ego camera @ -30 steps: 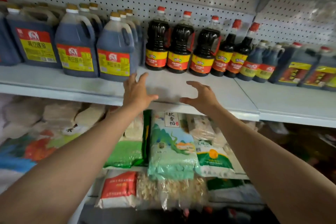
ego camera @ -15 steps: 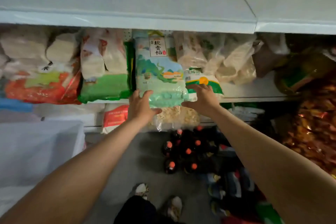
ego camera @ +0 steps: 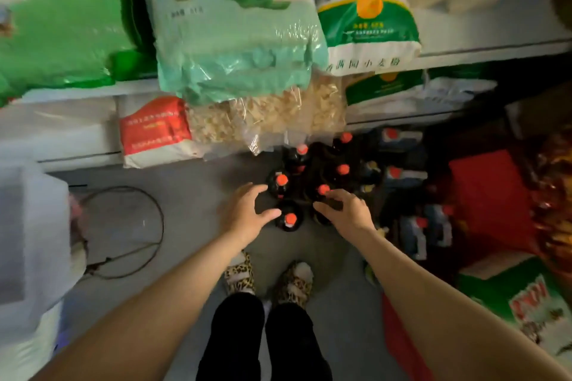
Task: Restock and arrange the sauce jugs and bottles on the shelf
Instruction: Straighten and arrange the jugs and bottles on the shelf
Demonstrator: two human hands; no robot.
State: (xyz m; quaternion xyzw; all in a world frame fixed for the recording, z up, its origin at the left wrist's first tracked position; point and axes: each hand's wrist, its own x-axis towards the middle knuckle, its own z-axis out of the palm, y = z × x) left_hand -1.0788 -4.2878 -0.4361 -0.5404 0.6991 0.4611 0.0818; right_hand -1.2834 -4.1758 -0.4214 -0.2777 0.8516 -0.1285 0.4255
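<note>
Fingers [ego camera: 258, 190] of both hands spread wide, holding nothing, over the red-capped dark sauce bottles [ego camera: 309, 182] clustered on the floor [ego camera: 185, 195], likely readying a two-handed pickup for the shelf.

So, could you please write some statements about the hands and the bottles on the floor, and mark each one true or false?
1. Dark bottles with red caps stand in a cluster on the floor. True.
2. The left hand already lifts a bottle off the floor. False: its fingers are spread beside the cluster, and no bottle is raised.
3. The right hand reaches to the cluster, fingers near a red cap. True.
4. The pale green bag lies on the floor between the shoes. False: it is on a shelf above the bottles.
5. A loop of cable lies on the floor to the person's left. True.
</note>
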